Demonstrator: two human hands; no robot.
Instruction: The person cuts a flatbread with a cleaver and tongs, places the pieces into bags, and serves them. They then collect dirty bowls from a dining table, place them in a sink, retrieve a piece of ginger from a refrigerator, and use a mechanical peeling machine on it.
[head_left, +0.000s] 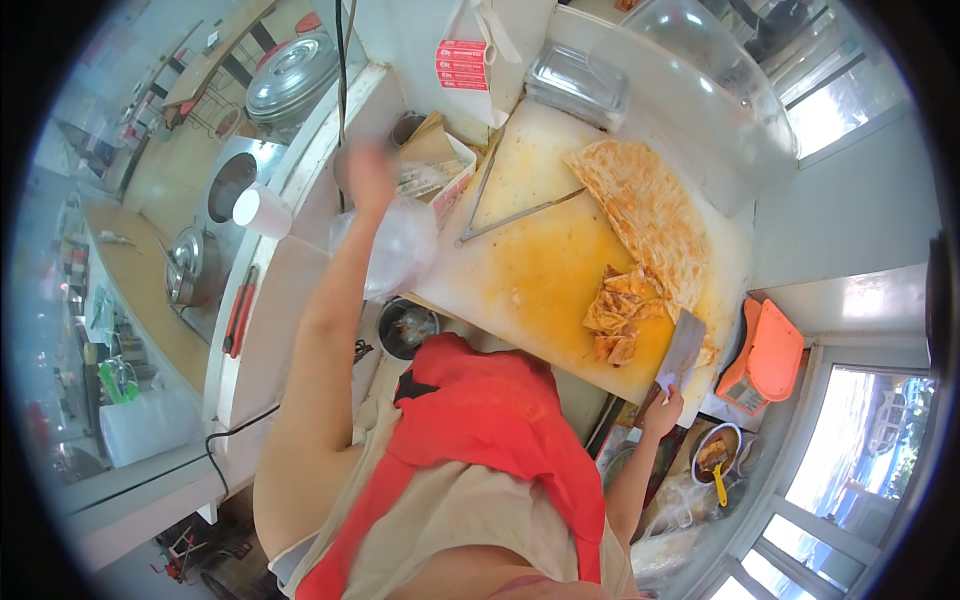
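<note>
In the head view my right hand (661, 412) grips the handle of a cleaver (681, 349), its broad blade lying over the right side of a white cutting board (480, 277). Just left of the blade is a pile of cut, browned flatbread pieces (619, 315). A large folded flatbread (649, 214) stretches behind the pile. My left hand (373, 178) is blurred at the far left, beside a box of wrapped sticks (431, 176). Clear plastic bags (401, 244) hang below that hand. Whether its fingers hold anything is not clear.
A metal angle frame (517, 216) rests on the board. Clear plastic containers (576, 81) stand at the back. On the left ledge are a white cup (262, 211) and a red-handled tool (240, 311). An orange bin (765, 356) and a bowl with a yellow spoon (716, 450) sit right.
</note>
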